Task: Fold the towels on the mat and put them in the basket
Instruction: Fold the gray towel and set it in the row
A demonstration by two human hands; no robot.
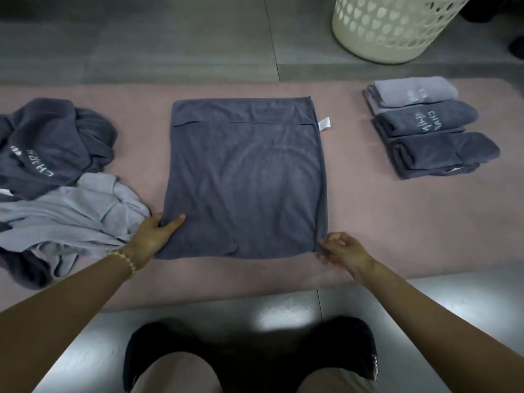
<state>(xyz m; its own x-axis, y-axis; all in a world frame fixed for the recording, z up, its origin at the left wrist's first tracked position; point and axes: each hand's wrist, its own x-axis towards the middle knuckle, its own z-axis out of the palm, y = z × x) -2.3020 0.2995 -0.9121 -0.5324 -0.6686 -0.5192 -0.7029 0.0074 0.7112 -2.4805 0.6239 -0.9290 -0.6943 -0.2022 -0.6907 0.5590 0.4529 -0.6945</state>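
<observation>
Left grip (154,236) and right grip (344,252) in pinch on near corners of dark towel (246,180); tag (324,123) illegible

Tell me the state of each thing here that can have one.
dark towel: partly folded, flat on the mat
left hand: grips the towel's near left corner
right hand: pinches its near right corner
folded towels: three, overlapping, on the right
loose towels: crumpled heap, on the left
basket: upright beyond the mat, contents hidden
</observation>
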